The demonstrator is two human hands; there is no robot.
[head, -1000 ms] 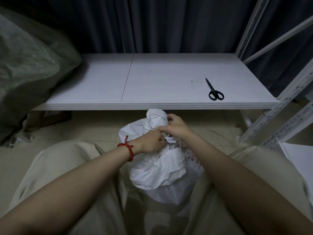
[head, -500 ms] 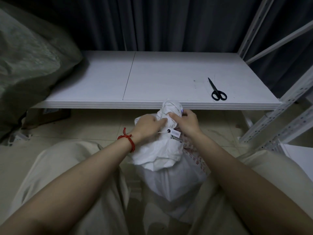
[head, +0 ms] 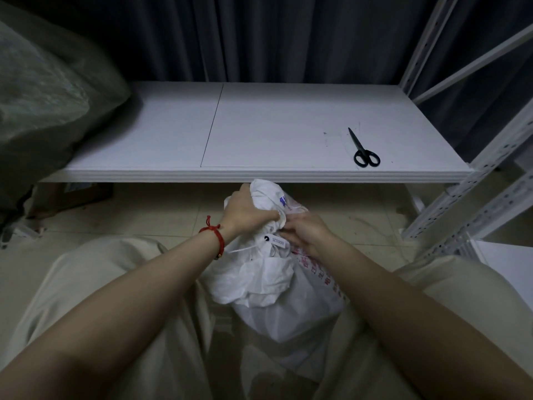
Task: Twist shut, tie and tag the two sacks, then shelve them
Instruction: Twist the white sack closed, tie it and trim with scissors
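We are sitting low on a tiled floor (head: 144, 209), holding the white sack (head: 274, 290) upright between our knees, just in front of the near edge of the shelf (head: 288, 125). Our left hand (head: 248, 215), with a red cord bracelet (head: 215, 235) at its wrist, is gripping the bunched neck of the sack from the left, its fingers curled tightly round the gathered plastic. Our right hand (head: 305, 232) is meeting it from the right, just below, its fingers curled in against the same neck; whether they are also pinching the cord we cannot tell. A white tag (head: 276, 241) with a black dot and printed digits is lying against the sack directly under our hands, and a thin white tie (head: 242, 249) is trailing from it toward the left. Red print is running down the right side of the sack. Black scissors (head: 364, 153) are lying closed on the right part of the shelf, well apart from us. A bulky grey-green sack (head: 49, 90) is filling the far left, and a dark curtain (head: 259, 36) is hanging behind the shelf.
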